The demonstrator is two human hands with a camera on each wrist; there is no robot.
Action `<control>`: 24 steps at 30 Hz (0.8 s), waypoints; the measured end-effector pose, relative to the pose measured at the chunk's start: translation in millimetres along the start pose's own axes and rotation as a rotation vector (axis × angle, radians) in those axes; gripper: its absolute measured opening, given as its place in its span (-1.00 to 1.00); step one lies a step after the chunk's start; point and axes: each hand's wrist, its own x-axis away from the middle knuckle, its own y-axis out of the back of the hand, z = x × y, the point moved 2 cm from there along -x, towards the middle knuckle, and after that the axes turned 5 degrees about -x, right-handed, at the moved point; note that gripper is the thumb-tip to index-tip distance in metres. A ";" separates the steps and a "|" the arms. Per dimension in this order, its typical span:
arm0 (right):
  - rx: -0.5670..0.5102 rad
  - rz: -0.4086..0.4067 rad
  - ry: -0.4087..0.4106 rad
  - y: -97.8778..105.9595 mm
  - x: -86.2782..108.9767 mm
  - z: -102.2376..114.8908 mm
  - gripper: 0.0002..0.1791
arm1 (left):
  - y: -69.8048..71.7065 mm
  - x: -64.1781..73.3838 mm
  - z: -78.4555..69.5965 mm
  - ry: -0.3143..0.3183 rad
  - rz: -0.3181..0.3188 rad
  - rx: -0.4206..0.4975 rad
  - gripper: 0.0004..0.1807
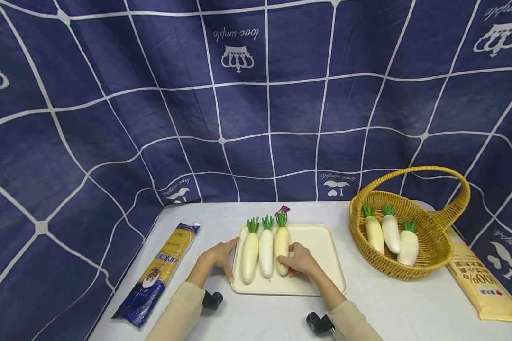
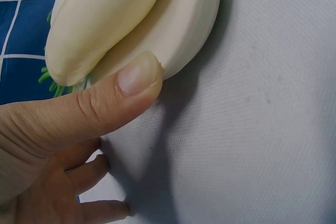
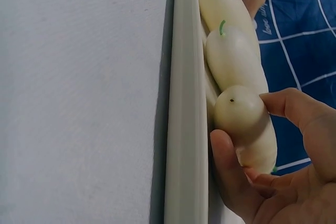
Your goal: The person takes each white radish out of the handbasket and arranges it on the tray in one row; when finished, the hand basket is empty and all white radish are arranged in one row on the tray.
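Observation:
Three toy white radishes with green tops lie side by side on a cream tray [image 1: 317, 251]: a yellowish left radish [image 1: 250, 255], a whiter middle radish [image 1: 266, 253] and a yellowish right radish [image 1: 282, 239]. My right hand [image 1: 302, 261] holds the right radish between thumb and fingers; its rounded lower end [image 3: 236, 108] faces the right wrist camera. At the tray's left edge is my left hand [image 1: 219, 255], fingers spread. In the left wrist view its thumb [image 2: 131, 85] touches or nearly touches the tray rim [image 2: 205, 30].
A wicker basket [image 1: 367, 253] with a tall handle stands at the right, holding three more toy radishes [image 1: 391, 234]. A yellow package [image 1: 480, 279] lies beyond it. On the left lies a blue-and-yellow pasta bag [image 1: 158, 272]. A small purple packet [image 1: 284, 209] sits behind the tray.

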 end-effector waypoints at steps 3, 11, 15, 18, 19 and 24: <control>0.003 0.004 -0.003 0.0 0.5 -1.1 -0.37 | -0.2 0.5 -0.2 0.003 -0.001 0.002 0.35; 0.006 0.013 0.000 0.5 3.2 -1.8 -0.36 | -0.9 0.6 -0.3 -0.003 -0.007 0.003 0.35; 0.001 0.009 0.004 2.6 6.4 -2.9 -0.33 | -0.8 0.6 -0.5 -0.008 -0.009 0.004 0.35; -0.008 0.005 0.014 5.5 9.9 -3.4 -0.31 | -0.6 0.6 -0.5 -0.009 -0.010 0.003 0.34; -0.008 0.006 0.019 7.1 11.4 -3.2 -0.30 | -0.5 0.8 -0.6 -0.009 -0.011 0.003 0.34; 0.005 0.016 0.044 18.8 18.6 -4.4 -0.29 | -0.4 1.2 -0.8 -0.005 -0.013 -0.002 0.33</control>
